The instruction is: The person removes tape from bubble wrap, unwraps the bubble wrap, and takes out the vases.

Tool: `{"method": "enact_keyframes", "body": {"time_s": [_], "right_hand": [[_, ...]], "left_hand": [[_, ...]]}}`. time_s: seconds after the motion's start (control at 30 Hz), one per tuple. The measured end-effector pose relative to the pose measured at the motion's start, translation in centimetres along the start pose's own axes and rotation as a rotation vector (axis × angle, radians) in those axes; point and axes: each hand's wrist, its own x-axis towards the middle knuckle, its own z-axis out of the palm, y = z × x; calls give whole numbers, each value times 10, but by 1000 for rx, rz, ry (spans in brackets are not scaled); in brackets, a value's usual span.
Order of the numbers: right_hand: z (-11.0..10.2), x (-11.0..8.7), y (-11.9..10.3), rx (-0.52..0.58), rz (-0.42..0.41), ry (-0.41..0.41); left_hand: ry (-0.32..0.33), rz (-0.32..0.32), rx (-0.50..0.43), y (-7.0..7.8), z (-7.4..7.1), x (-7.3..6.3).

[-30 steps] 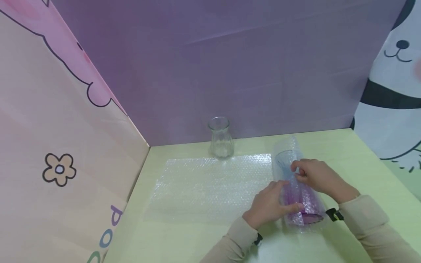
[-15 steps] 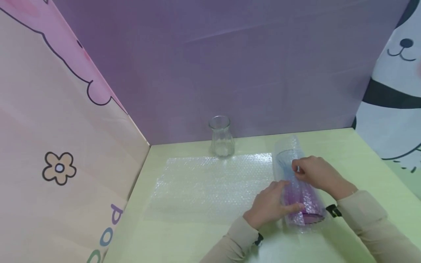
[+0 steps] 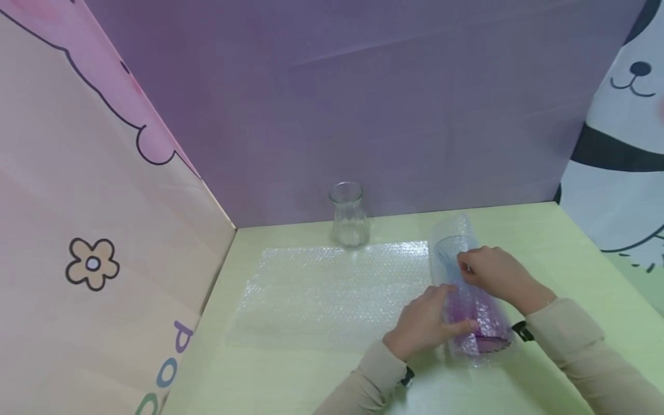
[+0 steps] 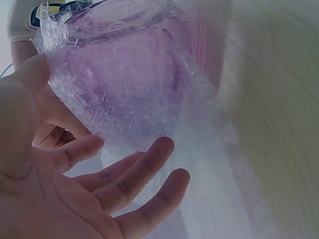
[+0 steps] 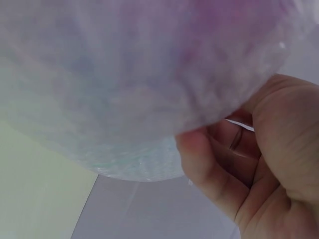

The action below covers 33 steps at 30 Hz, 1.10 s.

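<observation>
A glass vase [image 3: 459,305], tinted blue to purple, lies on its side at the right of the table, rolled in bubble wrap [image 3: 467,230]. My left hand [image 3: 422,323] rests against its left side, thumb laid over the wrap. In the left wrist view the fingers of the left hand [image 4: 84,184] are spread and loosely bent beside the wrapped vase [image 4: 124,74]. My right hand [image 3: 495,274] is over the upper half, fingers curled, pinching the wrap. From the right wrist, the right hand's [image 5: 239,169] fingertip meets the wrap's underside [image 5: 134,154]; its thumb tip is hidden.
A flat sheet of bubble wrap [image 3: 332,294] covers the table's middle, left of the wrapped vase. Behind it stands a clear glass vase [image 3: 350,222], upright near the back wall [image 3: 353,109]. A printed panel [image 3: 140,230] borders the left side of the pale table [image 3: 207,380].
My right hand has shifted slightly left and its fingers have closed more on the wrap. The left hand and the wrapped vase have stayed in place.
</observation>
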Motion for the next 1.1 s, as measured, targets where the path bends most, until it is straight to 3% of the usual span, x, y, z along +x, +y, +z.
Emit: {"method": "enact_keyframes", "body": {"time_s": [0.33,0.77,1.1], "right_hand": [[6,-1,6,27,0,-2],[9,-4,6,48,-9,52],[10,-5,6,65,34,-1]], "left_hand": [[-3,2,-3,0,0,0],[4,8,1,-1,1,1],[-3,-3,5,-1,2,2]]}}
